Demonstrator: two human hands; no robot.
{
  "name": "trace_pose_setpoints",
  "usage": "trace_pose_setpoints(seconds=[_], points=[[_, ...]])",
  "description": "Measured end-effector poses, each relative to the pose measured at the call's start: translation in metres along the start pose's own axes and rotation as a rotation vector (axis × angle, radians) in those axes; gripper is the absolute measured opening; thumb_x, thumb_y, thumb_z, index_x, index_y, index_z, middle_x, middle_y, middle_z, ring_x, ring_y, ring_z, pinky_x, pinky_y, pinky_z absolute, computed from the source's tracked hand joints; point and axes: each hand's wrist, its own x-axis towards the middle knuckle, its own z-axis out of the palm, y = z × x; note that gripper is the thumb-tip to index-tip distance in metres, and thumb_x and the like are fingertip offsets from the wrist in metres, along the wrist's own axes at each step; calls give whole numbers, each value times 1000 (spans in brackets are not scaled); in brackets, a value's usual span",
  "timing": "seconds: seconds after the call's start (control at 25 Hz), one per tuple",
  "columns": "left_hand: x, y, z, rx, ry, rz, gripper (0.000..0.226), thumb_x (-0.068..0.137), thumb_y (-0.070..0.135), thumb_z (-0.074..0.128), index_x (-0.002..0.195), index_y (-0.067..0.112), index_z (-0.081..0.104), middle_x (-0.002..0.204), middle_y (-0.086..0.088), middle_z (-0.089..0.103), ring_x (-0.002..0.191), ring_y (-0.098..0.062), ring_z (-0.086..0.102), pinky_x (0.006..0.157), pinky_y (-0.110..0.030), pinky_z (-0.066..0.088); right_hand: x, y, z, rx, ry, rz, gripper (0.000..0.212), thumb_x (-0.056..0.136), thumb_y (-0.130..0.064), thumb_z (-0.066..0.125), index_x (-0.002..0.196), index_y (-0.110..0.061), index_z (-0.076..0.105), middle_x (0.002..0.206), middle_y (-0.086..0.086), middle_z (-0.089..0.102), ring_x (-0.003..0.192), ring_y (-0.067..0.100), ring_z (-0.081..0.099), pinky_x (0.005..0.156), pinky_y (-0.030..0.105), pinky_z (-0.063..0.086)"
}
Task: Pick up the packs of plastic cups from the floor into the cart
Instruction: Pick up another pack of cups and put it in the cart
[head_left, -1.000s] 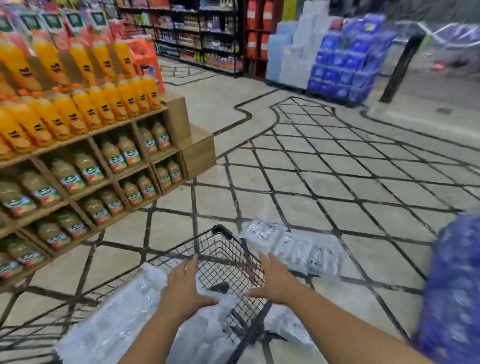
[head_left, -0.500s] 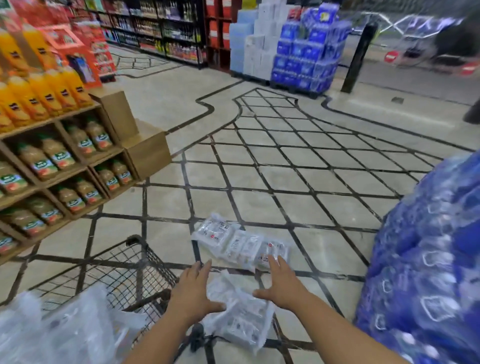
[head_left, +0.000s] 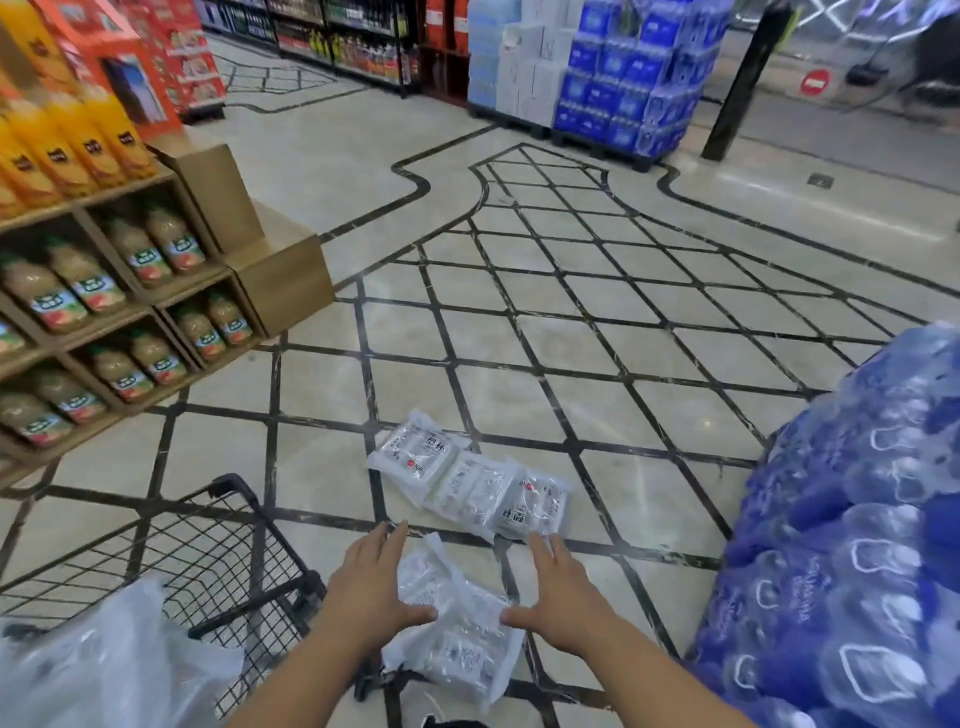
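Observation:
A clear pack of plastic cups (head_left: 457, 629) lies on the floor right in front of me. My left hand (head_left: 371, 587) hovers at its left side and my right hand (head_left: 558, 597) at its right side, both with fingers straight and thumbs pointing inward over the pack. Whether they touch it I cannot tell. A second, longer pack of cups (head_left: 470, 480) lies on the tiles just beyond. The black wire cart (head_left: 208, 551) stands at the lower left, with clear plastic packs (head_left: 104, 665) inside it.
A wooden shelf (head_left: 156, 291) of juice bottles stands at the left. A wrapped stack of blue water bottles (head_left: 857, 545) rises close at the right. More water pallets (head_left: 623, 67) and a black post (head_left: 743, 83) stand far back.
My view has swung right from the cart to the floor. Both hands left the cart and came down on either side of the near pack.

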Motion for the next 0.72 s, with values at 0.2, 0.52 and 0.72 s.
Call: trace_pose_setpoints(seconds=[0.2, 0.52, 0.72], points=[[44, -1, -5, -95, -11, -1, 121, 73, 72, 71, 161, 29, 1, 168, -1, 2, 154, -24, 6, 120, -43, 26, 30, -3, -24, -41, 2, 72, 119, 86, -62, 73, 166, -28, -8, 173, 5, -12, 160, 29, 6, 125, 43, 26], [83, -34, -26, -92, 10, -38, 120, 74, 73, 69, 161, 28, -1, 169, -2, 0, 154, -26, 4, 120, -42, 25, 91, -50, -41, -213, -44, 14, 114, 86, -61, 71, 167, -27, -3, 173, 3, -5, 158, 30, 13, 123, 42, 28], [89, -57, -14, -153, -8, -200, 119, 75, 72, 69, 161, 26, 1, 169, -4, -1, 154, -29, 3, 121, -46, 25, 154, -75, -47, -319, -174, -53, 116, 87, -64, 71, 167, -26, -4, 174, 7, -8, 159, 34, 6, 126, 45, 21]])
